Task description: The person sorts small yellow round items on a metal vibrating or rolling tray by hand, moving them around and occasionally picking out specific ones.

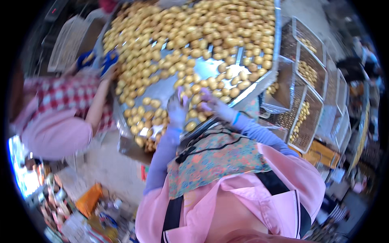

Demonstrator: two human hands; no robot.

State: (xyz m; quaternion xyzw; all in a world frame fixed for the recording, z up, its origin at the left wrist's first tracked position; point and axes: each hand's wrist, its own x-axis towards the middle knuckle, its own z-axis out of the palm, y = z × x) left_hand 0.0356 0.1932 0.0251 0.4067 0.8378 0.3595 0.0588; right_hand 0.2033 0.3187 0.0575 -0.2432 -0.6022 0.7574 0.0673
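Observation:
Many small yellow-brown potatoes or similar round produce [182,36] lie spread over a metal sorting table [161,88] with a raised rim. At its near edge, my left hand [178,104], in a light glove, reaches in among them with fingers bent; whether it grips one is blurred. My right hand [212,103], also gloved, is a little to the right, its fingers spread over the produce beside the near rim. Both forearms wear lilac sleeves. Bare metal shows in patches ahead of both hands.
A co-worker in a pink top and checked apron [70,97] stands at the left, a hand at the table. Plastic crates [319,121] holding produce stand at the right, beside a plastic-lined bin [281,91]. An orange bag [88,199] and other items lie on the floor at lower left.

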